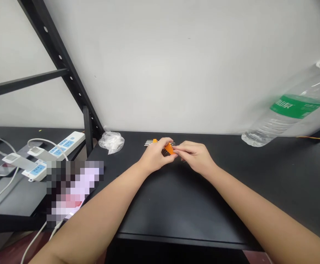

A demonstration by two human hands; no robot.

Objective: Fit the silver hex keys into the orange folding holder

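Note:
Over the black tabletop, an orange holder (169,148) carries several thin metal hex keys (149,142), whose straight ends stick out to the left. My left hand (155,156) is closed around this holder, with the thumb along its near side. At the right end of the holder, my right hand (198,156) has its thumb and fingertips pinched together on what looks like a hex key. The fingers hide most of that key, and whether it is still seated in the holder cannot be seen.
A crumpled clear plastic bag (111,142) lies near the wall on the left. To the right is a large clear bottle (270,123) with a green label. Beyond the black metal frame (63,62), a white power strip (74,139) holds plugs and cables. A partly pixelated phone screen (77,187) is nearby.

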